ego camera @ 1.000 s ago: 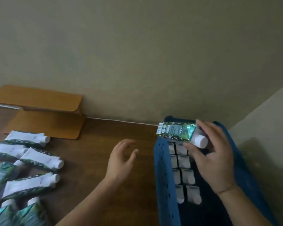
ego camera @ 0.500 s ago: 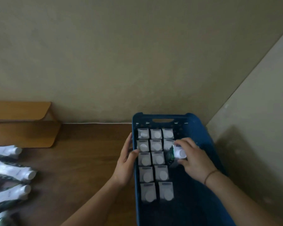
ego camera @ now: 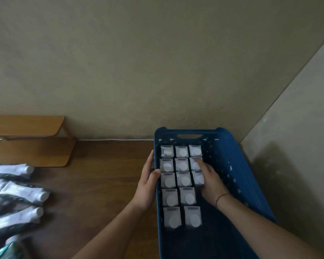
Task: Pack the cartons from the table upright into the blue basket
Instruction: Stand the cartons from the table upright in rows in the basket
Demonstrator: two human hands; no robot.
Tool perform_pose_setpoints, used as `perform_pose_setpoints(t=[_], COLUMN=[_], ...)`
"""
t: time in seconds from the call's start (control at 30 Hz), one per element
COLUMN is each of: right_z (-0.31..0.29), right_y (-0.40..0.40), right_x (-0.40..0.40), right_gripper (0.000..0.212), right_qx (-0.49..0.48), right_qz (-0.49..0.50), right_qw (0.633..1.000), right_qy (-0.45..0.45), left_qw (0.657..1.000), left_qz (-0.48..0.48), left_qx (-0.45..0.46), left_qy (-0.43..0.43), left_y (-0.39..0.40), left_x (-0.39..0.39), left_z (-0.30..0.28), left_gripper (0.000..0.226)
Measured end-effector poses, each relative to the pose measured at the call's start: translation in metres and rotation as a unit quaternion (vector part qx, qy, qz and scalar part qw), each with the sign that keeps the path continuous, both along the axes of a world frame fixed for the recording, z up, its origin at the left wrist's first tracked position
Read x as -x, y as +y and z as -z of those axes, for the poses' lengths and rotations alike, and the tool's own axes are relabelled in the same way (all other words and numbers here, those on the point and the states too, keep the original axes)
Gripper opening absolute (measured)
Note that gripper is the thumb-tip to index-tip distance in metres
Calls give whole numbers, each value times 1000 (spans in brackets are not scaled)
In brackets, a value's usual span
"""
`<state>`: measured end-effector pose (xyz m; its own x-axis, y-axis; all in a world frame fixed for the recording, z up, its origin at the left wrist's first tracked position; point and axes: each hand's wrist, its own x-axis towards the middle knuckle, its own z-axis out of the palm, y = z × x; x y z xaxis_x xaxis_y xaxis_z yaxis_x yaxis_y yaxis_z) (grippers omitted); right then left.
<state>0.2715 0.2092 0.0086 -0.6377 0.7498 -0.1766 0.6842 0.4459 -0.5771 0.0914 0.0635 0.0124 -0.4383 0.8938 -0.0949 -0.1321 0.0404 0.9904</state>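
1. Since half a second ago: newest carton now upright in blue basket, third row.
2. Right hand flat, open, resting against it.
3. Left hand gripping basket's left wall.
4. Remaining cartons lying on table.

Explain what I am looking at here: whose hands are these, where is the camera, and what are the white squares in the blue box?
There is no machine here. A person wears a camera on the head, looking forward and down, so you see their own two bare arms.

The blue basket stands on a brown wooden table in a wall corner. The white squares are the tops of packed cartons, standing upright with round white caps up. They fill three columns at the far end; nearer, only two.

The right hand is inside the basket, resting on the third-column carton and the one behind it, as if seating it; whether it has a grip on it is unclear. The left hand holds the basket's left rim, thumb hooked inside.

At far left, more cartons lie on their sides, waiting. A wooden stand sits behind them.
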Motion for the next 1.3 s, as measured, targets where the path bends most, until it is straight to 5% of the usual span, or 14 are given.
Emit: perform_pose_setpoints(t=[0.13, 0.27, 0.33, 0.4, 0.5, 0.57, 0.63, 0.7, 0.83, 1.1, 1.3], right_z=[-2, -37, -64, -92, -121, -131, -128, -114, -79, -15, -7], right_y=[-4, -4, -13, -32, -74, -106, -133, -155, -194, -243, -253], right_x=[3, 9, 19, 38, 84, 124, 164, 201, 253, 310, 324], right_gripper=[103, 106, 94, 73, 54, 50, 50, 51, 53, 75, 78], right_qx=[20, -1, -15, -82, -223, -228, -211, -191, -109, 74, 176], right_qz=[11, -32, -36, -28, -72, -135, -198, -242, -289, -288, -166], right_qw=[1000, 981, 964, 964, 963, 961, 953, 942, 925, 927, 958], right_qy=[-22, -191, -263, -253, -135, -73, -87, -135, -221, -227, -156], left_qw=[1000, 992, 980, 964, 893, 799, 722, 692, 716, 745, 804], left_qz=[19, 75, 85, 73, 88, 152, 191, 150, 30, 70, 16], left_qx=[9, 81, 140, 194, 267, 314, 339, 363, 383, 376, 172], left_qy=[-6, 56, 110, 165, 352, 490, 573, 605, 583, 547, 568], left_y=[-2, -26, -47, -71, -115, -144, -170, -195, -236, -280, -266], left_x=[3, 20, 35, 53, 88, 114, 139, 167, 212, 264, 257], left_z=[-4, -8, -7, -2, 15, 26, 29, 30, 25, 46, 43], left_gripper=[68, 82, 89, 67, 44, 53, 59, 60, 60, 75, 69])
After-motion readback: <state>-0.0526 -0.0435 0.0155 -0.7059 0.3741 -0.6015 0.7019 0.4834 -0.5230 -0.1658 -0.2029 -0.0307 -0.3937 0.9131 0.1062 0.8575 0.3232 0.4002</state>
